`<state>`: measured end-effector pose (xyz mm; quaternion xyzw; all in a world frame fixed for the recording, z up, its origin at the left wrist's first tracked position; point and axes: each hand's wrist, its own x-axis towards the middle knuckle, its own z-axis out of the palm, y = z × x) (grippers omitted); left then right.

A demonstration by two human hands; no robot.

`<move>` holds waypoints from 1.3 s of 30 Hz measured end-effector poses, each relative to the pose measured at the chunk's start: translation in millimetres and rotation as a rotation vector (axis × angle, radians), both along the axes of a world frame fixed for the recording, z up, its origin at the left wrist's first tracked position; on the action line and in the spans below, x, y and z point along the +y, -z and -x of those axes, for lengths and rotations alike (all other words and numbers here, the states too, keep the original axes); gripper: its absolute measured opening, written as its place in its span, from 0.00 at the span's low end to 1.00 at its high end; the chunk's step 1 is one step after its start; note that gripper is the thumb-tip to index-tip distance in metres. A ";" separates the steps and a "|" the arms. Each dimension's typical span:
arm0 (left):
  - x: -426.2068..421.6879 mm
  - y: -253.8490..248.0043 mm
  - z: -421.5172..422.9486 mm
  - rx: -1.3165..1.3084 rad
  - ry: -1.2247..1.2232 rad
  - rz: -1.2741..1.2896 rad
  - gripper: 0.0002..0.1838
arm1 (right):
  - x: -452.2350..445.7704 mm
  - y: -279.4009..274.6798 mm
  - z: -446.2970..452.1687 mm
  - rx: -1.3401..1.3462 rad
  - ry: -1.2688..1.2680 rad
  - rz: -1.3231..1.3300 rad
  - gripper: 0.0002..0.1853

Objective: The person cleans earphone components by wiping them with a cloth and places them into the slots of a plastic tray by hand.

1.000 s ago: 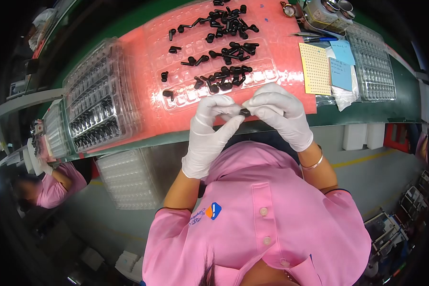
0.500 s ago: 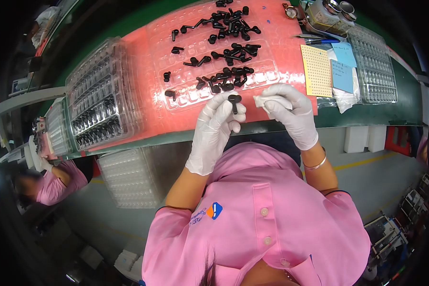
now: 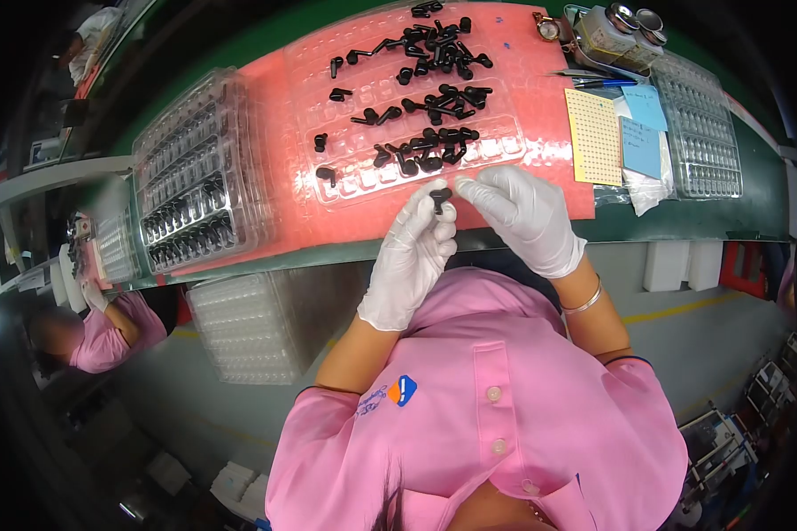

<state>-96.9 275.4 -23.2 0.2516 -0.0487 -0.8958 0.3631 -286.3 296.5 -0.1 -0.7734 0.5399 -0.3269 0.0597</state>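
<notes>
In my left hand, gloved in white, a black earbud is pinched between thumb and fingers. My right hand, also gloved, is bent beside it with its fingertips together, close to the earbud. A scrap of white cloth seems to be in those fingertips, mostly hidden by the glove. Beyond both hands, a clear plastic tray lies on a pink mat, with loose black earbuds heaped in rows on it.
Stacked clear trays, partly filled with earbuds, stand at the left. To the right are a yellow dotted sheet, blue notes, pens, a watch, lidded jars and another tray stack. Another person sits far left.
My right hand has moved left, closer to the earbud, and turned so the white cloth is mostly hidden. The earbud in my left hand has shifted slightly and tilted.
</notes>
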 end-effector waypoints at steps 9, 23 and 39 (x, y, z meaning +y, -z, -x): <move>-4.3 -4.0 -2.1 0.222 0.016 -0.047 0.16 | 2.6 -8.7 -10.5 -0.629 -0.138 -0.109 0.13; -5.7 -28.1 -7.9 0.785 -0.084 -0.368 0.15 | -1.5 32.5 -6.2 -0.452 0.054 -0.161 0.12; -110.5 -84.5 -210.6 -1.838 -0.548 1.169 0.09 | -2.6 38.8 -8.2 -0.428 -0.030 -0.130 0.11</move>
